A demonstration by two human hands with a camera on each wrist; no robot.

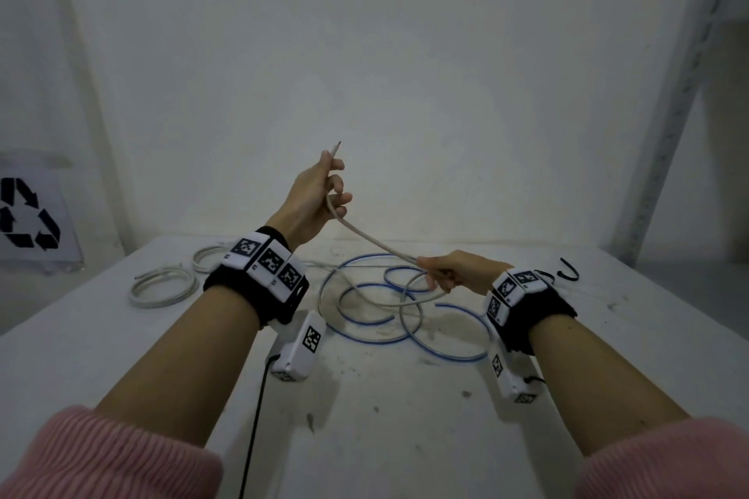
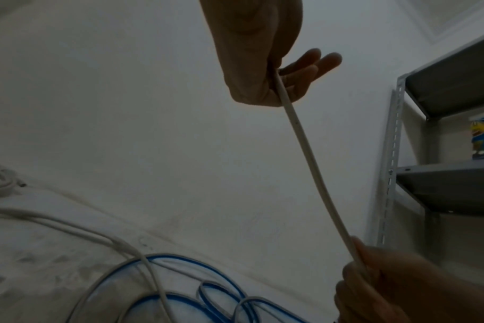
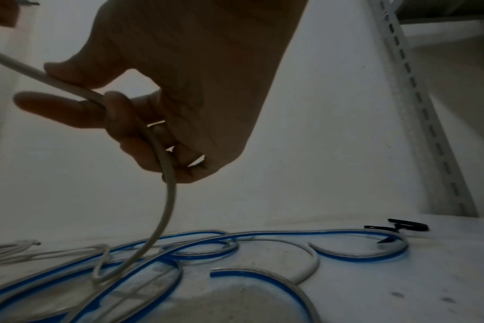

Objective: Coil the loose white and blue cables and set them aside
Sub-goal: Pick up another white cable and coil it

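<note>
White cable [image 1: 377, 241] is stretching between both hands at frame centre. Left hand [image 1: 314, 198] is gripping its end; right hand [image 1: 454, 269] is pinching it lower. Blue cable [image 1: 364, 332] is lying looped on the bench [image 1: 405, 417].

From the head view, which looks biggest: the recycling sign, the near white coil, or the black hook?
1. recycling sign, cut off by the frame edge
2. near white coil
3. black hook, clearly smallest

Distance from the camera may skew this.

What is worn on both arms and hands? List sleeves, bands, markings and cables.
Both forearms are bare, with ribbed pink sleeves pushed up. Each wrist wears a black band faced with white blocks printed with black-and-white square tags. A white tagged camera box hangs below each wrist; a black cable trails from the left one. The hands are bare.
</note>
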